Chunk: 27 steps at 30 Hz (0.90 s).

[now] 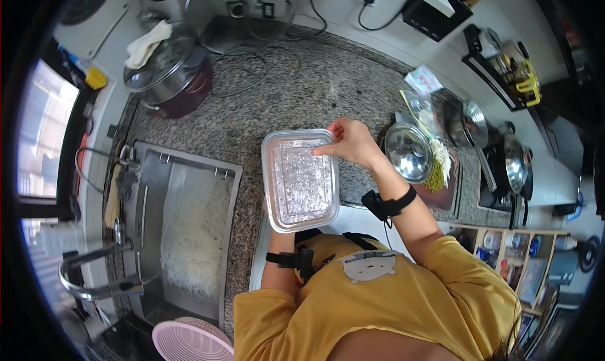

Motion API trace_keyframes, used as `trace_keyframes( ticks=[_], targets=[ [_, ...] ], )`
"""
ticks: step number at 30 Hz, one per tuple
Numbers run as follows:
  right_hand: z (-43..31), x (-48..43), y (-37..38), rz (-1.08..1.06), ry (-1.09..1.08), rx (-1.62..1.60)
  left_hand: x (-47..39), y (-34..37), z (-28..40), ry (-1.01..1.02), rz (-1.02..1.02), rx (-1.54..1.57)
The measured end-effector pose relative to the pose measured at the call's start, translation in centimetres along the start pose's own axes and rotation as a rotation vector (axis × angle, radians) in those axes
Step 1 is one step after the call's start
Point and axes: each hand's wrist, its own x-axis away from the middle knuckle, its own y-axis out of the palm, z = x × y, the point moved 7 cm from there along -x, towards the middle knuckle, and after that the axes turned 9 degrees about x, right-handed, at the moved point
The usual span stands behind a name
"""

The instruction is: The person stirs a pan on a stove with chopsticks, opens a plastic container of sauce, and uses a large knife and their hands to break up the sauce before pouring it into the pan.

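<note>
A clear rectangular plastic food container (302,179) with a rounded rim is held up before my body, near the counter's front edge. Its flat face looks beaded with droplets or bumps. My right hand (352,142) grips its upper right corner, thumb over the face and fingers at the rim. The container hides nearly all of my left hand, which seems to support it from beneath; the left wrist (282,240) shows below it. To the left, thin white noodles (198,238) lie in the steel sink (151,280).
A lidded pot (177,84) with a cloth (149,44) stands at upper left. A metal bowl (409,153) sits beside chopped green food (435,174) and white strands (442,155) on a board (432,200). A faucet (99,290) and pink basket (191,342) are lower left.
</note>
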Motion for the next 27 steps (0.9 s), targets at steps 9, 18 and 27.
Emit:
trace_keyframes(
  ticks=[9, 18, 27],
  targets=[
    [2.6, -1.0, 0.6, -0.143, 0.034, -0.684, -2.1, -0.7, -0.4, -0.039, -0.015, -0.157],
    [2.0, 0.3, -1.0, 0.091, 0.07, -0.73, -3.0, -0.1, -1.7, -0.08, -0.037, -0.116],
    [0.3, -1.5, -1.1, -0.038, 0.046, -0.832, -4.3, 1.5, -1.9, -0.1, -0.096, -0.032]
  ],
)
